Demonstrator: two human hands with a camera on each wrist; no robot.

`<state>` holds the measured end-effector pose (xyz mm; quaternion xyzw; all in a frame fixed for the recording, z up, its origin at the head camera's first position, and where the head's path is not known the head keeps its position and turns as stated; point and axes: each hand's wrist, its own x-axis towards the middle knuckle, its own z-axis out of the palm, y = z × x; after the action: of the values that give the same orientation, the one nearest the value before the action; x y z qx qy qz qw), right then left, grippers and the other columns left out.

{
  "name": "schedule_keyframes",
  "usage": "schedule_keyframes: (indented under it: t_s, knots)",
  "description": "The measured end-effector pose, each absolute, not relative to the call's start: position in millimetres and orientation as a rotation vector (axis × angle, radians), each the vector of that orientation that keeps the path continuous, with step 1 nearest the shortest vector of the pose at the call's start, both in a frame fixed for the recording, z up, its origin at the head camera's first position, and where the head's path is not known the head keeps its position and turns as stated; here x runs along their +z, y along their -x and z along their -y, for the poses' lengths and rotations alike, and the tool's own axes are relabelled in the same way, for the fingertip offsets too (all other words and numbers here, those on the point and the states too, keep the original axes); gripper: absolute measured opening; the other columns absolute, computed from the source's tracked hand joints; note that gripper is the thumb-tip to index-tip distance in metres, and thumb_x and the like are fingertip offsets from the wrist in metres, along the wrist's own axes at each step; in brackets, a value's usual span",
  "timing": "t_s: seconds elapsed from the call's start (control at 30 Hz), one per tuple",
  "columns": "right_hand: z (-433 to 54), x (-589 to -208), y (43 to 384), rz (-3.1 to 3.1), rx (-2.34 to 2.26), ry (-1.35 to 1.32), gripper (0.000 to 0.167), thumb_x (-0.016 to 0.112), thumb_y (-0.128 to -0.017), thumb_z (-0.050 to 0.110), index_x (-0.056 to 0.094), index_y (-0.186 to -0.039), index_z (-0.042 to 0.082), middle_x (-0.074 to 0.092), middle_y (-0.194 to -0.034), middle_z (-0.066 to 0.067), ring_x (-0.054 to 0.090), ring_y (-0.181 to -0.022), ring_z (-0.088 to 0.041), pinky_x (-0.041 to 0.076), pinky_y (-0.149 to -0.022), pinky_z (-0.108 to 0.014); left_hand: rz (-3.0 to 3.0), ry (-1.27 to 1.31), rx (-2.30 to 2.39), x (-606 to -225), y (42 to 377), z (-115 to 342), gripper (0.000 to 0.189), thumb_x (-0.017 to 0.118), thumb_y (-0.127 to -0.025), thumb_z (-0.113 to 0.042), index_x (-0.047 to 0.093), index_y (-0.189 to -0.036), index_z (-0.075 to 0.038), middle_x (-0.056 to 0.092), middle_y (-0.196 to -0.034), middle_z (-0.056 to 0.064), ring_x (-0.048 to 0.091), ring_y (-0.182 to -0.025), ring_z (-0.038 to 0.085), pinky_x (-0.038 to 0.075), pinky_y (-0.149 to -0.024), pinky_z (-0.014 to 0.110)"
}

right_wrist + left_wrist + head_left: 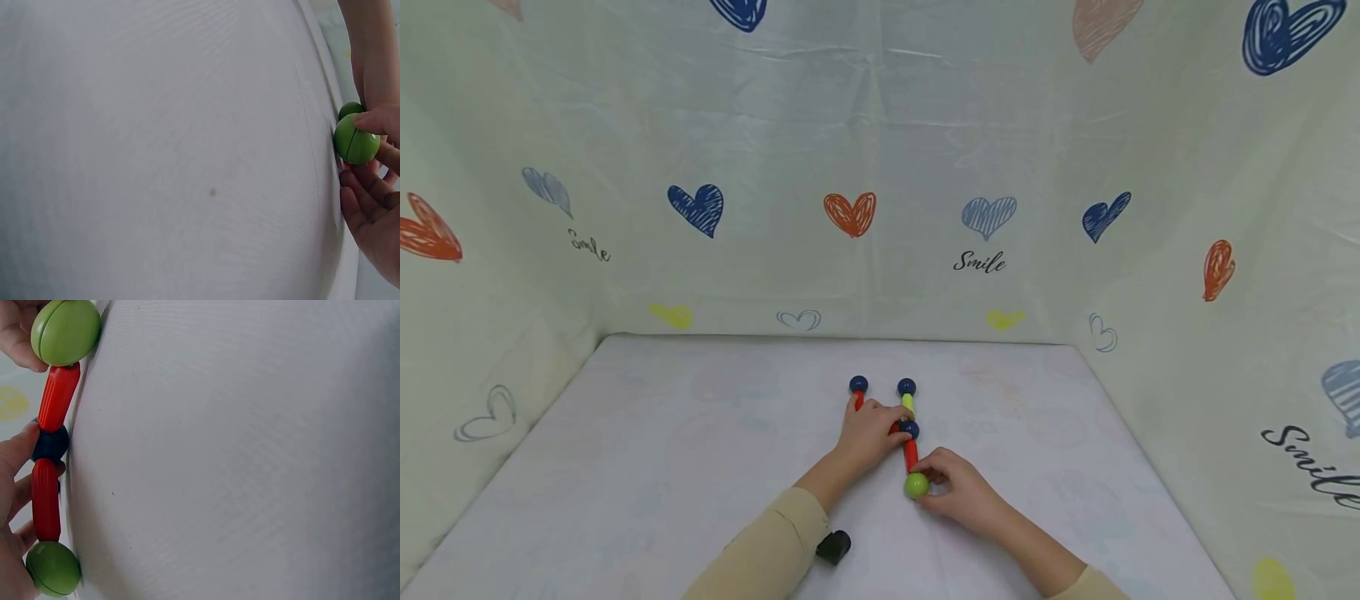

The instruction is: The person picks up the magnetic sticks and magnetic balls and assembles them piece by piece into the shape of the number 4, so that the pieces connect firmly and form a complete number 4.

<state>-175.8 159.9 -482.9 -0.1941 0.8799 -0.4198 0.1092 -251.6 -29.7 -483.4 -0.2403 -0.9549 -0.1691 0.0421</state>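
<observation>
Ball-and-rod toy pieces lie joined on the white table. Two dark blue balls, one on the left and one on the right, sit at the far ends, above a red rod and a yellow-green rod. My left hand pinches the middle blue ball between thumb and fingers. A nearer red rod joins that ball to a green ball, which my right hand pinches. In the left wrist view, another red rod leads to a second green ball beside my left palm.
A black object shows beside the left sleeve. The white table extends to both sides, and a pale cloth with printed hearts hangs around its back and sides.
</observation>
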Motion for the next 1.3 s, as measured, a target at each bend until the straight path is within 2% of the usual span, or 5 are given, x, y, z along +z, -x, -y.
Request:
schedule_keyframes:
  t_s: [0.67, 0.93, 1.3]
  knots:
    - [-162.3, -482.2, 178.8, -2.588, -1.251, 0.604, 0.029, 0.079, -0.082, 0.015, 0.067, -0.109, 0.019, 0.057, -0.100, 0.009, 0.056, -0.094, -0.011, 0.049, -0.083, -0.026, 2.930, 0.740, -0.529, -479.7, 252.5, 31.6, 0.031, 0.073, -0.087, -0.039, 0.068, -0.114, -0.027, 0.072, -0.095, -0.007, 0.056, -0.099, 0.022, 0.022, -0.106, 0.063]
    - [-161.8, -482.2, 179.3, -2.587, -1.269, 0.612, 0.029, 0.079, -0.081, 0.013, 0.068, -0.108, 0.017, 0.057, -0.099, 0.008, 0.057, -0.093, -0.011, 0.050, -0.082, -0.027, 2.930, 0.706, -0.566, -479.8, 251.8, 36.5, 0.033, 0.077, -0.084, -0.035, 0.069, -0.115, -0.027, 0.070, -0.095, -0.008, 0.054, -0.097, 0.022, 0.032, -0.099, 0.056]
    - [-159.4, -483.6, 185.7, -2.600, -1.283, 0.551, 0.031, 0.078, -0.080, 0.010, 0.068, -0.109, 0.014, 0.058, -0.099, 0.006, 0.056, -0.092, -0.015, 0.050, -0.080, -0.027, 2.886, 0.635, -0.645, -482.3, 254.8, 44.7, 0.034, 0.079, -0.082, -0.032, 0.070, -0.114, -0.025, 0.071, -0.102, -0.004, 0.057, -0.103, 0.024, 0.032, -0.102, 0.059]
